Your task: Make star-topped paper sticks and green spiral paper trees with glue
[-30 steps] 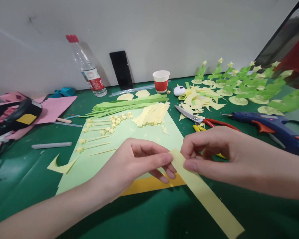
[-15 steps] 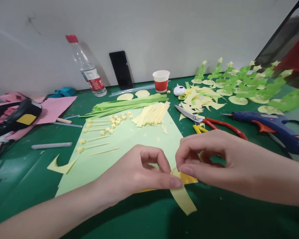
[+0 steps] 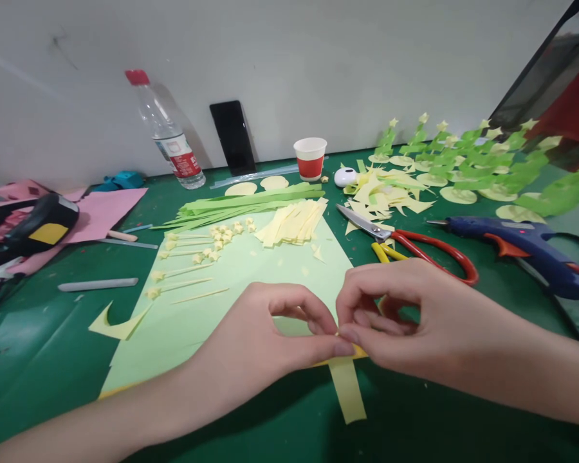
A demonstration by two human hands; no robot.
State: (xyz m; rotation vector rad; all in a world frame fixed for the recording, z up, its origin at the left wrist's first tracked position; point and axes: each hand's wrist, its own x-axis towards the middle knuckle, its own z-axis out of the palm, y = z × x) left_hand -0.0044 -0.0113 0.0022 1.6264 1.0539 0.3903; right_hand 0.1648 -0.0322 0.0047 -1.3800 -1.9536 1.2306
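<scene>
Over the near edge of a pale green sheet [image 3: 255,270], my left hand [image 3: 275,334] pinches a pale yellow paper strip [image 3: 348,393] between thumb and fingers. The strip's free end hangs down toward me. Close against it, my right hand [image 3: 410,321] has thumb and forefinger pressed together at the strip's upper end, which the fingers mostly hide. On the sheet lie small folded paper stars [image 3: 219,238], some on thin sticks [image 3: 186,269], and a stack of yellow strips [image 3: 293,222]. Green strips [image 3: 241,204] lie along its far edge.
Red-handled scissors [image 3: 429,247] and a blue glue gun [image 3: 506,238] lie to the right. Behind them are paper scraps [image 3: 383,193] and upright green paper plants [image 3: 463,161]. A paper cup [image 3: 311,159], phone [image 3: 232,138] and bottle [image 3: 176,154] stand along the wall.
The strip has swung to hang straighter down. My right fingertips have moved in against my left hand and now meet at the strip's end.
</scene>
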